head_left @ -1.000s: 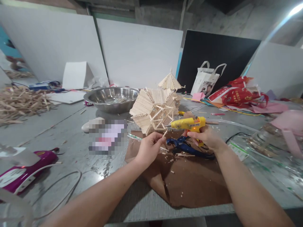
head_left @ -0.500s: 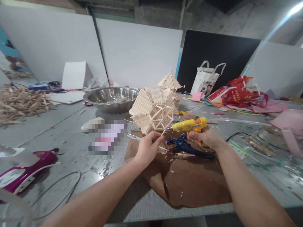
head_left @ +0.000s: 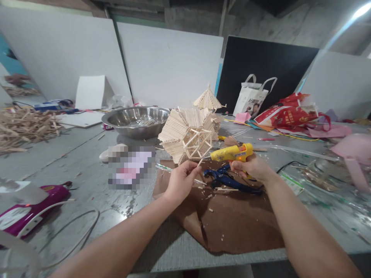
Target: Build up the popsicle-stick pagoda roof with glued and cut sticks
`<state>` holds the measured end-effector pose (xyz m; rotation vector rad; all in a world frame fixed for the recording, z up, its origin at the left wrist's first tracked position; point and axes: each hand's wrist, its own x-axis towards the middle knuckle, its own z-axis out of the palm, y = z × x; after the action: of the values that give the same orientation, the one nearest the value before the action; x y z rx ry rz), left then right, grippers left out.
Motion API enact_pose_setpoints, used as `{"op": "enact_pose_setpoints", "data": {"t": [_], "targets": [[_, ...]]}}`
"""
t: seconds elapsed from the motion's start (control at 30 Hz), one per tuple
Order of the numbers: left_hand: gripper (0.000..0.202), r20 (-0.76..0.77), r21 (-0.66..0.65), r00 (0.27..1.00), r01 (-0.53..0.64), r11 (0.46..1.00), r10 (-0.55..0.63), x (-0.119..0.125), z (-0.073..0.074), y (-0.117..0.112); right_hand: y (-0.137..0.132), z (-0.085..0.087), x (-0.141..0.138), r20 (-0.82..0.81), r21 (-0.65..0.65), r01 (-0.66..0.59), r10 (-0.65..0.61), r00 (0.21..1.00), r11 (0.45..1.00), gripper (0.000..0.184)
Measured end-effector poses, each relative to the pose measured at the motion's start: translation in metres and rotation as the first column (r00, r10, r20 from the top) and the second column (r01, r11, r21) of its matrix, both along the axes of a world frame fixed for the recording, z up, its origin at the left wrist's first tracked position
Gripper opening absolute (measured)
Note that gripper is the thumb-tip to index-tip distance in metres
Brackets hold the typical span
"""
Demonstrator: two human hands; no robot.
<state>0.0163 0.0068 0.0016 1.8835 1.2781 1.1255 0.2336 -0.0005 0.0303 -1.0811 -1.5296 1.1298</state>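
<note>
My left hand (head_left: 181, 180) pinches a short wooden stick (head_left: 199, 161), its tip just below the open lattice of a wooden stick model (head_left: 189, 134). My right hand (head_left: 252, 167) grips a yellow hot glue gun (head_left: 230, 153), nozzle pointing left toward the stick's tip. The model stands on the table behind a brown paper sheet (head_left: 232, 220). Blue-handled pliers (head_left: 227, 180) lie on the paper under the glue gun, with small wood offcuts around them.
A steel bowl (head_left: 136, 121) sits behind the model. A heap of wooden sticks (head_left: 24, 127) lies far left, a purple glue gun (head_left: 27, 210) with cable near left. Bags (head_left: 253, 96), red packaging (head_left: 292, 114), a glass jar (head_left: 326, 172) and pink paper crowd the right.
The glue gun has shifted slightly right and back, while my left hand has lifted the stick a little closer to the model's lattice.
</note>
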Motion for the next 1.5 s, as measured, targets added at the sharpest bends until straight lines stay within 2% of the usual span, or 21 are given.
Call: {"op": "enact_pose_setpoints", "data": {"t": [0.67,0.97,1.23,1.37,1.5], "targets": [[0.022,0.02,-0.007,1.0,0.002,1.0,-0.002,0.0006,0.0001,-0.0009,0.0019,-0.0017,0.0014,-0.023,-0.025,0.003,-0.003,1.0,1.0,0.027],[0.025,0.052,-0.004,0.999,0.014,1.0,-0.014,0.0006,0.0001,-0.0002,0.002,-0.0032,0.002,0.101,-0.01,0.013,-0.011,0.995,1.0,0.027],[0.025,0.06,-0.007,0.998,0.026,1.0,-0.026,0.0005,0.0003,-0.0008,0.0048,-0.0045,0.0029,0.009,-0.016,0.055,-0.055,0.998,0.998,0.025],[0.025,0.066,-0.029,0.997,0.034,0.999,-0.032,0.0005,0.0002,-0.0009,0.0032,-0.0033,0.0009,-0.042,0.006,0.033,-0.033,0.999,0.999,0.025],[0.026,0.073,-0.043,0.997,0.043,0.998,-0.039,0.0011,0.0018,-0.0022,0.0039,-0.0007,0.0066,-0.027,0.018,0.07,-0.07,0.997,0.997,0.025]]}}
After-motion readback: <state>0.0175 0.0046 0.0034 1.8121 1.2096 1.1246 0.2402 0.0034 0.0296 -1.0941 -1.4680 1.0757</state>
